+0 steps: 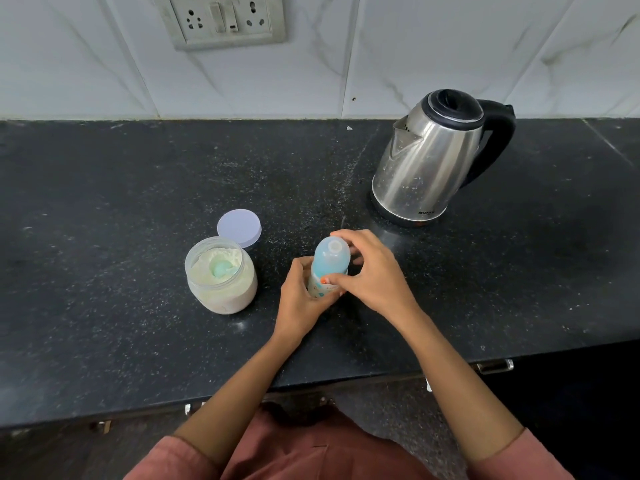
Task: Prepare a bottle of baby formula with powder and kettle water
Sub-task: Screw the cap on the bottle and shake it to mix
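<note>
Gripped by left hand [300, 297], blue cap [330, 258] held by right hand [375, 273], baby bottle [320, 288] is capped, powder jar [221, 277] opened; filling can't be judged.

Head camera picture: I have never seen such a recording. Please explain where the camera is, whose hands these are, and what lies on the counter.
There is no machine here. A person wears one camera on the head, looking down at their own hands. The left hand holds a baby bottle upright; the right hand grips its blue cap. On the black counter stand an open jar of white powder, its lid lying behind it, and a steel kettle at the back right.
</note>
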Demonstrator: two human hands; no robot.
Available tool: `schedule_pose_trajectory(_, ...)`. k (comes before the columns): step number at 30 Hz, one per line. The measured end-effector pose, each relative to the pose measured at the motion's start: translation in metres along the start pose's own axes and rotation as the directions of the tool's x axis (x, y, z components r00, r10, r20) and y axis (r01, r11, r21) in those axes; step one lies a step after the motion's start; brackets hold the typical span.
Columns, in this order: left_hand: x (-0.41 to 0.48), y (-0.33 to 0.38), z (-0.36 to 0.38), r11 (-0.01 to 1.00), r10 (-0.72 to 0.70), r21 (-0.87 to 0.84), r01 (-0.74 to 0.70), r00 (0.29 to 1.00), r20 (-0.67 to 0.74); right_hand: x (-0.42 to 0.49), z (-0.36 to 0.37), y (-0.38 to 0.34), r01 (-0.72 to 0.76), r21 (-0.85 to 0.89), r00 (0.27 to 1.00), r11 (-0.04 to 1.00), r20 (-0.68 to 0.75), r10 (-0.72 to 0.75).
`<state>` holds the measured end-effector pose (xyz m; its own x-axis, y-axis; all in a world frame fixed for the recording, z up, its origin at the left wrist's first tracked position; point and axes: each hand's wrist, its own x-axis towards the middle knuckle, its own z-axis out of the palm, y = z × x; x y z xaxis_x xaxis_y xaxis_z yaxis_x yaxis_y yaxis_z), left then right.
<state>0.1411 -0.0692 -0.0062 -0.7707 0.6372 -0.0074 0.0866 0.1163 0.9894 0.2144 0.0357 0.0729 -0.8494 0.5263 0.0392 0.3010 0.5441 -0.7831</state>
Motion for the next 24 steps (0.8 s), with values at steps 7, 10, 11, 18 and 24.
schedule_pose_trajectory(7, -0.001, 0.001, -0.001, 1.000, 0.004, 0.012, -0.004, 1.000, 0.016, -0.001, -0.006, 0.007, -0.005, 0.217, 0.980, 0.976, 0.197, -0.039)
schedule_pose_trajectory(10, -0.001, 0.003, 0.000, 1.000, 0.005, 0.015, -0.005, 1.000, 0.011, 0.002, -0.011, 0.011, -0.062, 0.322, 0.951, 0.945, 0.306, -0.042)
schedule_pose_trajectory(11, -0.001, 0.003, 0.000, 1.000, 0.005, 0.016, -0.005, 1.000, 0.007, 0.003, -0.012, 0.011, -0.070, 0.322, 0.954, 0.944, 0.299, -0.031)
schedule_pose_trajectory(18, -0.001, 0.002, 0.000, 1.000, -0.001, 0.006, 0.001, 1.000, 0.006, 0.004, -0.001, 0.007, -0.018, 0.108, 0.996, 0.994, 0.088, 0.009)
schedule_pose_trajectory(24, 0.000, -0.001, 0.000, 1.000, 0.007, -0.001, -0.007, 1.000, 0.002, 0.004, -0.008, 0.013, -0.074, 0.212, 0.944, 0.975, 0.331, 0.000)
